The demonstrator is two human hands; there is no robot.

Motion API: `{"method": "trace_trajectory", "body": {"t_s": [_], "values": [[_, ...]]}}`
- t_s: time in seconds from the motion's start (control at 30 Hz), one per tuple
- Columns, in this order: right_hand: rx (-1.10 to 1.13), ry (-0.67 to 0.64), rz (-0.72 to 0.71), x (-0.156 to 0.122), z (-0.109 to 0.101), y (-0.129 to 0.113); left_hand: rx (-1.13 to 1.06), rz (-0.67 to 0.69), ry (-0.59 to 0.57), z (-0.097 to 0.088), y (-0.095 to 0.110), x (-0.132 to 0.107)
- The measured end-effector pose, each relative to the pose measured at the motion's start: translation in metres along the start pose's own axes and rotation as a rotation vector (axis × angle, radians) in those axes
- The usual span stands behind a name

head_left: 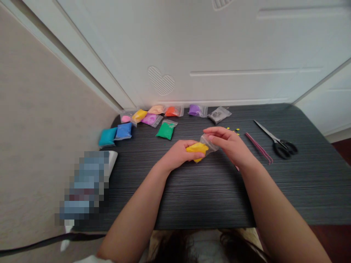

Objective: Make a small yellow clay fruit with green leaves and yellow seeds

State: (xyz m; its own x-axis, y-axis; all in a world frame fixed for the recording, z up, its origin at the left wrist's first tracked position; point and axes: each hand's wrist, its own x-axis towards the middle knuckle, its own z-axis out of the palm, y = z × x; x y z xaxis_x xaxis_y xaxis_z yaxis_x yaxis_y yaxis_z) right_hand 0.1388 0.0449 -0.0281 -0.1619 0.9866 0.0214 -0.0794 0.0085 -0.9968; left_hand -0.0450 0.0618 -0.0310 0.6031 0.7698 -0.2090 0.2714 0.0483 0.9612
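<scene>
My left hand [179, 153] is closed around a clear zip bag of yellow clay [197, 148] held just above the dark striped table [208, 193]. My right hand [229, 142] pinches the open clear end of the same bag from the right, fingers curled over it. A few tiny yellow bits [235, 130] lie on the table just behind my right hand.
Small bags of clay lie along the back: green [166, 130], blue [124, 131], teal [108, 136], yellow [139, 115], magenta [151, 119], orange [172, 111], purple [196, 110], dark [219, 114]. Pink tweezers [259, 148] and black scissors [277, 140] lie right. A white door stands behind.
</scene>
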Motion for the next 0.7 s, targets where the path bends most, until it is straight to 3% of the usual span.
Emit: {"method": "trace_trajectory", "body": {"t_s": [0.27,0.7], "values": [[-0.111,-0.148,0.103,-0.0042,-0.0048,-0.01,0.021,-0.04,-0.117,-0.0024,-0.0049,0.0002],[-0.159,-0.02,0.007,-0.0011,0.0017,-0.0046,-0.034,-0.02,-0.106,-0.002,-0.0034,0.0007]]}}
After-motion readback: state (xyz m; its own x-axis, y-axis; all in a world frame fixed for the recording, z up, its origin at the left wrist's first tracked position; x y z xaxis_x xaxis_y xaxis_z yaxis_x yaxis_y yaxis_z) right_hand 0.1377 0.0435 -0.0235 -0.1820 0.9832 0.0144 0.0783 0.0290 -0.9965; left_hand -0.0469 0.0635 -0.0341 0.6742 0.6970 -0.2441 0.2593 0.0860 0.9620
